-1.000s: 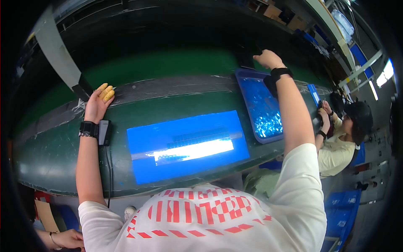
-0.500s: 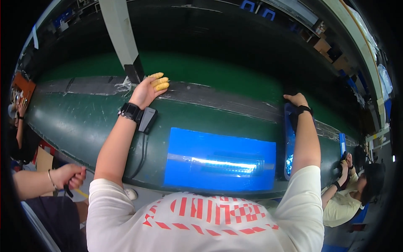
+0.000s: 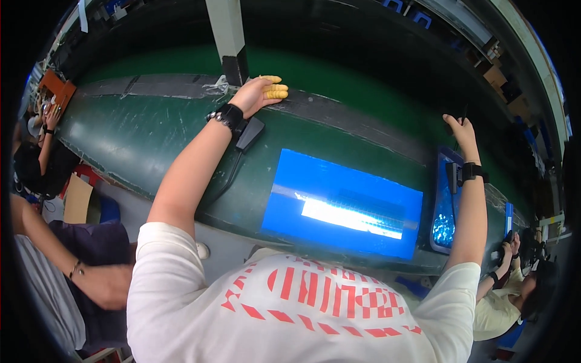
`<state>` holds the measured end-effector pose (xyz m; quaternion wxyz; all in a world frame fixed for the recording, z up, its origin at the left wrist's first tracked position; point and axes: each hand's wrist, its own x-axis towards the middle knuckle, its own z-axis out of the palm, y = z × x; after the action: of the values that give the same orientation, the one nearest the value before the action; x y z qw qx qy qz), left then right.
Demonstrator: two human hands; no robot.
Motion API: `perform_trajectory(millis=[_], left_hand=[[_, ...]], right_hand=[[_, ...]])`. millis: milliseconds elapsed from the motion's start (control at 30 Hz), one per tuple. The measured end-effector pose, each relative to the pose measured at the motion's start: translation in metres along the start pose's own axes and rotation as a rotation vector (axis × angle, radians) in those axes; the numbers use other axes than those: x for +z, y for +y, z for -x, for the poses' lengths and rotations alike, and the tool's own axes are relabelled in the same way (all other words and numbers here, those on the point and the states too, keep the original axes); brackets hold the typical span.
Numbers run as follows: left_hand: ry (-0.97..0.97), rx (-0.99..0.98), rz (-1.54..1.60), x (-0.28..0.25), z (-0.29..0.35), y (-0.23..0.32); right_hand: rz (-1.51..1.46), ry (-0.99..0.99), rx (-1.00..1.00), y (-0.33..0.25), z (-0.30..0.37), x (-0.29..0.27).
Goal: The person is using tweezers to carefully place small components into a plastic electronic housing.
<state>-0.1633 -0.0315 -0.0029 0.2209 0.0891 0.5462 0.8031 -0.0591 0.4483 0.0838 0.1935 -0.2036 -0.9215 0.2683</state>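
My left hand [image 3: 259, 97] rests by the dark tape strip near the foot of a post. Its fingers are stretched out, several wear yellow finger cots, and it holds nothing that I can see. Over the far end of a blue tray [image 3: 435, 199] my right hand [image 3: 465, 134] is closed on a thin dark stick-like tool [image 3: 465, 112]; its exact kind is too small to tell. Small shiny blue pieces [image 3: 445, 221] lie in the tray. Between my arms is a flat blue board [image 3: 339, 172] with a bright, glaring strip [image 3: 351, 216] across it.
The green worktable [image 3: 163, 130] has a dark tape band [image 3: 369, 133] along it. A pale post [image 3: 227, 30] rises beyond my left hand. A cabled dark device [image 3: 249, 134] sits by my left wrist. A co-worker's hand [image 3: 109, 285] is at left; another person [image 3: 505, 296] works at right.
The view has shifted, so the table things sit further right. My right hand has turned upward, and the thin dark tool shows in it. The co-worker's hand at left has moved lower.
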Motion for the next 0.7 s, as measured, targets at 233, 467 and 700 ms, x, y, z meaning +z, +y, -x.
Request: perform_trajectory(millis=[233, 467, 700], left_hand=[[0.119, 0.034, -0.412, 0.031, 0.009, 0.015], [0.022, 0.882, -1.299, 0.123, 0.068, 0.013], [-0.268, 1.14, -1.632, 0.164, 0.098, 0.0]], right_hand=[[-0.351, -0.177, -0.214, -0.063, 0.092, -0.006], [0.087, -0.137, -0.34, -0.097, 0.167, -0.013], [0.004, -0.184, -0.415, -0.106, 0.221, -0.018]])
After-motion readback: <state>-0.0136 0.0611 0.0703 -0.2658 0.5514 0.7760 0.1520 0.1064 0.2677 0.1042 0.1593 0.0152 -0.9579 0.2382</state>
